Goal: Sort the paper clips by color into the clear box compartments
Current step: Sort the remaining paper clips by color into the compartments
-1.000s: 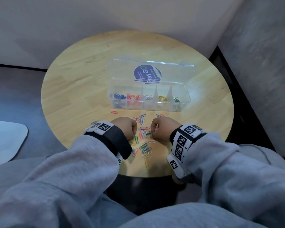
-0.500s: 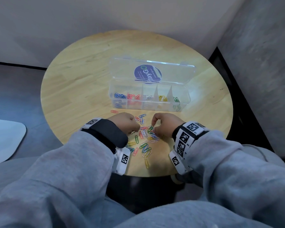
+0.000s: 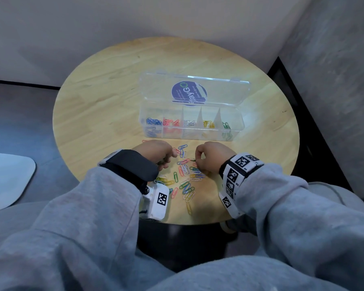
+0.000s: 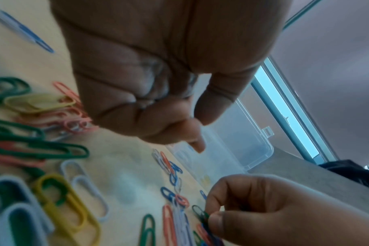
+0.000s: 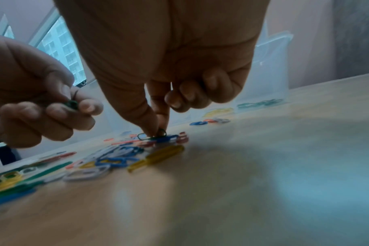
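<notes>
table: round, wood; carries box and loose clips.
clear box: lid open at the far side, five compartments. Left to right: blue, red, white, yellow, green clips.
loose pile: mixed colours, near table edge, between and just under both hands, well short of the box.
left hand: head view shows only a curled fist. Right wrist view shows its fingertips pinching a green clip, lifted off the table.
right hand: thumb and index clamped on a dark green clip at the pile's top, clip touching the heap; other fingers curled. Left wrist view confirms the pinch.
</notes>
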`<state>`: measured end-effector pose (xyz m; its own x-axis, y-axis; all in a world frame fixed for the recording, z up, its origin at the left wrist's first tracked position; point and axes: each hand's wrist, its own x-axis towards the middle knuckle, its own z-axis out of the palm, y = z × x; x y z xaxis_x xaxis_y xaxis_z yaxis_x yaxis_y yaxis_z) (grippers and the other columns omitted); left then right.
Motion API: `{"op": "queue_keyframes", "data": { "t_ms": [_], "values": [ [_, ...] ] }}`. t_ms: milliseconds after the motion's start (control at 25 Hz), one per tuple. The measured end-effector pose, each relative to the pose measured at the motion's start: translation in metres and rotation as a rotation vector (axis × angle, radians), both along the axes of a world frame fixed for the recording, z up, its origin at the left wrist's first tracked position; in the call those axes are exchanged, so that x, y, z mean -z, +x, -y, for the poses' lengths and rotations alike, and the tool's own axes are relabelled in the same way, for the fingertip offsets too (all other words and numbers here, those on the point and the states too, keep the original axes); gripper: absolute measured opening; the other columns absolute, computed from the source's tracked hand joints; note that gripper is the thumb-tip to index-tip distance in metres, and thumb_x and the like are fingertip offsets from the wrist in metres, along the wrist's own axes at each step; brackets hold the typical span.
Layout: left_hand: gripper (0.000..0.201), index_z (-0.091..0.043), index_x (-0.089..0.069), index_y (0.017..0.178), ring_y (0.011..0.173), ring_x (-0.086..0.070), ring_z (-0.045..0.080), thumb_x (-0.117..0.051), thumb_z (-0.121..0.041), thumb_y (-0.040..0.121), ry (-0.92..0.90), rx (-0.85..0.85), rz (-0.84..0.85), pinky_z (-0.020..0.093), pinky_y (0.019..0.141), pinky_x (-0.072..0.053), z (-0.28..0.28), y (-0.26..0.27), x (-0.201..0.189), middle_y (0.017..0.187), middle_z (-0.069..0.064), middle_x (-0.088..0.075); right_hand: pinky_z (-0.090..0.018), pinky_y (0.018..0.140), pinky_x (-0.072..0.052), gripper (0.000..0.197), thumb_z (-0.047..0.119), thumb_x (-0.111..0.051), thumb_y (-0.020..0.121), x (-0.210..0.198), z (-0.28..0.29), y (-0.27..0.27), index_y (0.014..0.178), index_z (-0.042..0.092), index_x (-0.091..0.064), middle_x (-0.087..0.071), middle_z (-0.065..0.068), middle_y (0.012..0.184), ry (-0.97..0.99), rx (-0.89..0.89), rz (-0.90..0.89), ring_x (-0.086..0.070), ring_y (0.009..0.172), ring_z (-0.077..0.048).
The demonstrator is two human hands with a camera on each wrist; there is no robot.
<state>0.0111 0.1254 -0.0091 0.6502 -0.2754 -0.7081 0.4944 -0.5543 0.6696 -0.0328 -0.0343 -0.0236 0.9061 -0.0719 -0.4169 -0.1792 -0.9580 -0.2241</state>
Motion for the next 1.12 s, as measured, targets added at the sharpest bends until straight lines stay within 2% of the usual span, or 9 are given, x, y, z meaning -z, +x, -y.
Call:
{"op": "queue_keyframes", "data": {
  "t_ms": [120, 240, 400, 640, 800, 880, 960, 1040, 1120],
  "values": [
    [0.028, -0.005, -0.051, 0.072, 0.052, -0.037, 0.018, -0.05, -0.024, 0.092, 0.136, 0.094, 0.041, 0.021, 0.047, -0.031, 0.002, 0.001, 0.008, 0.063, 0.005, -0.042, -0.026, 0.066, -0.042, 0.012, 0.018, -0.053, 0.084, 0.001, 0.006, -0.003, 0.072, 0.019, -0.055, -0.055, 0.002, 0.076, 0.173, 0.196, 0.061, -0.052, 0.074, -0.018],
    [0.034, -0.011, -0.052, 0.071, 0.064, -0.048, 0.022, -0.061, -0.042, 0.083, 0.399, 0.413, 0.265, 0.026, 0.06, -0.034, 0.002, 0.001, 0.016, 0.069, 0.005, -0.053, -0.023, 0.051, -0.038, 0.026, 0.01, -0.052, 0.084, -0.006, 0.016, -0.005, 0.061, 0.017, -0.044, -0.051, 0.0, 0.062, 0.525, 0.457, 0.087, -0.047, 0.053, -0.013],
    [0.026, -0.014, -0.059, 0.078, 0.074, -0.054, 0.023, -0.073, -0.035, 0.074, 0.505, 0.548, 0.398, 0.026, 0.062, -0.037, 0.009, -0.009, 0.018, 0.079, 0.004, -0.059, -0.015, 0.035, -0.031, 0.032, -0.007, -0.042, 0.088, -0.012, 0.022, -0.011, 0.063, 0.013, -0.035, -0.051, -0.011, 0.065, 1.019, 0.748, 0.035, -0.044, 0.033, -0.008],
    [0.013, -0.011, -0.068, 0.082, 0.072, -0.056, 0.023, -0.07, -0.017, 0.071, 0.553, 0.621, 0.408, 0.028, 0.062, -0.041, 0.016, -0.01, 0.025, 0.077, 0.006, -0.062, -0.016, 0.039, -0.034, 0.038, -0.01, -0.02, 0.085, -0.01, 0.022, -0.018, 0.079, 0.009, -0.052, -0.038, -0.005, 0.064, 1.125, 0.805, -0.117, -0.041, 0.052, -0.015],
    [0.006, -0.013, -0.064, 0.079, 0.07, -0.051, 0.023, -0.059, -0.013, 0.076, 0.561, 0.642, 0.429, 0.025, 0.057, -0.038, 0.016, -0.013, 0.024, 0.077, 0.006, -0.057, -0.019, 0.042, -0.028, 0.024, -0.002, -0.035, 0.086, -0.006, 0.018, -0.014, 0.071, 0.012, -0.048, -0.041, -0.007, 0.066, 0.978, 0.7, -0.217, -0.036, 0.048, -0.012],
    [0.005, -0.014, -0.06, 0.073, 0.065, -0.047, 0.022, -0.059, -0.014, 0.078, 0.521, 0.603, 0.431, 0.025, 0.059, -0.037, 0.014, -0.012, 0.019, 0.071, 0.005, -0.053, -0.02, 0.046, -0.03, 0.016, 0.007, -0.051, 0.086, -0.007, 0.013, -0.009, 0.072, 0.015, -0.054, -0.052, -0.006, 0.069, 0.66, 0.462, -0.199, -0.041, 0.053, -0.013],
    [0.012, -0.013, -0.058, 0.069, 0.062, -0.046, 0.021, -0.064, -0.018, 0.077, 0.401, 0.524, 0.372, 0.025, 0.061, -0.038, 0.008, -0.005, 0.011, 0.065, 0.004, -0.052, -0.02, 0.051, -0.036, 0.007, 0.014, -0.063, 0.082, -0.009, 0.004, -0.006, 0.078, 0.02, -0.062, -0.056, 0.006, 0.068, 0.347, 0.237, -0.143, -0.049, 0.061, -0.01],
    [0.02, -0.013, -0.055, 0.064, 0.056, -0.044, 0.019, -0.07, -0.023, 0.075, 0.262, 0.433, 0.277, 0.024, 0.057, -0.035, 0.0, 0.005, 0.001, 0.061, 0.004, -0.05, -0.02, 0.052, -0.036, 0.007, 0.017, -0.067, 0.079, -0.01, -0.006, -0.002, 0.083, 0.022, -0.064, -0.053, 0.01, 0.069, 0.17, 0.109, -0.124, -0.05, 0.067, -0.01],
    [0.023, -0.012, -0.051, 0.062, 0.054, -0.04, 0.018, -0.068, -0.021, 0.073, 0.125, 0.286, 0.176, 0.023, 0.054, -0.031, -0.007, 0.011, -0.005, 0.062, 0.006, -0.047, -0.021, 0.056, -0.037, 0.008, 0.016, -0.064, 0.08, -0.009, -0.015, 0.002, 0.087, 0.02, -0.064, -0.058, 0.006, 0.081, 0.062, 0.027, -0.118, -0.053, 0.078, -0.015]
  ]
}}
